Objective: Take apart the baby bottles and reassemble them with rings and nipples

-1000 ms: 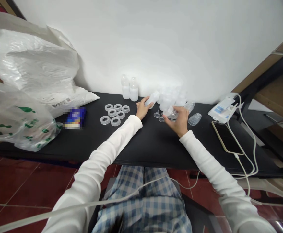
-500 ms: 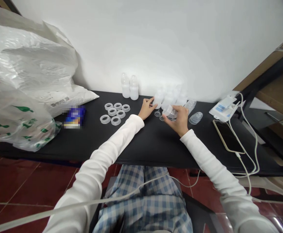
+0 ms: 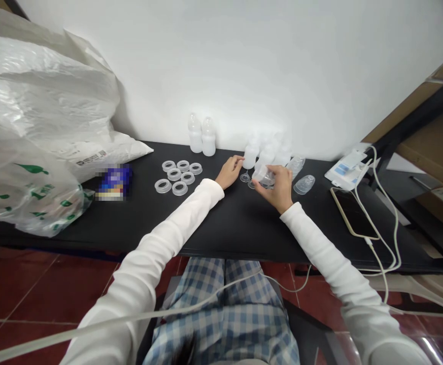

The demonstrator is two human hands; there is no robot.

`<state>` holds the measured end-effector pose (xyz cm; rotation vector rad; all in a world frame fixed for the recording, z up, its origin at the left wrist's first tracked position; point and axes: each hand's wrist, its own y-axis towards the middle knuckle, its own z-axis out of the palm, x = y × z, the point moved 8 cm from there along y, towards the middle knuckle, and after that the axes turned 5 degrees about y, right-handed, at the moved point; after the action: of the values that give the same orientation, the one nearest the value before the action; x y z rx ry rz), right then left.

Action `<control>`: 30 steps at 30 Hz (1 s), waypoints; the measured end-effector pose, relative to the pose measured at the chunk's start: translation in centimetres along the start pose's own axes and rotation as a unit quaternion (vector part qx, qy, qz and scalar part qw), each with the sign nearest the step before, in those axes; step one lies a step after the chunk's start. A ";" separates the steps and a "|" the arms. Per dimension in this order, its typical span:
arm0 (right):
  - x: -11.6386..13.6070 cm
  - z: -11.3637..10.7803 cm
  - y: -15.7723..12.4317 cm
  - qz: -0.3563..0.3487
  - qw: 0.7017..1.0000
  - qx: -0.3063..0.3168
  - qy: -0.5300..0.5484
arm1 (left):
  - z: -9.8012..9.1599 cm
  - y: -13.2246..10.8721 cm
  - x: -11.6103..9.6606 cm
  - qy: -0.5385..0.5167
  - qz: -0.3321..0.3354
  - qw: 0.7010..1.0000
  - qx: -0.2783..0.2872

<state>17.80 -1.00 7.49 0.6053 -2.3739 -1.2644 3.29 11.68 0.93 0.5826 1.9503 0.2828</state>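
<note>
My left hand [image 3: 229,171] rests on the black table [image 3: 130,218] with its fingers reaching toward a small clear teat [image 3: 245,177] beside an upright white bottle [image 3: 250,155]. It holds nothing. My right hand [image 3: 277,186] is closed round a clear plastic piece [image 3: 263,175], held just above the table. Behind it stand several more white bottles [image 3: 273,152]. Two capped bottles [image 3: 202,136] stand by the wall. Several white screw rings [image 3: 177,175] lie left of my left hand.
Large plastic bags [image 3: 34,126] fill the table's left end, with a blue packet [image 3: 113,183] beside them. Two clear caps [image 3: 304,184] lie right of my right hand. A phone [image 3: 352,212] on a cable and a white box [image 3: 347,166] sit at the right.
My left hand stood the bottle it held upright among the others and let it go. My right hand has stayed on the clear piece, shifting slightly.
</note>
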 end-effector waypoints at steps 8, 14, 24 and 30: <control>0.3 0.0 0.1 -0.015 1.000 -0.007 0.016 | -0.5 -0.5 -1.0 0.058 0.023 0.998 -0.018; -0.1 0.4 0.2 0.010 1.000 0.001 0.010 | -1.9 -3.5 -5.9 0.010 0.129 0.988 -0.085; -1.7 1.4 -0.2 0.063 0.996 0.041 0.052 | -1.5 -5.1 -8.4 -0.087 0.165 0.980 -0.069; -1.5 2.1 -0.1 0.044 0.992 0.098 0.067 | -1.3 -4.6 -6.5 -0.173 0.034 0.983 -0.060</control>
<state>18.03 1.18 6.16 0.6150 -2.3994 -0.9307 3.15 4.51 4.54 0.5782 1.5701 0.3177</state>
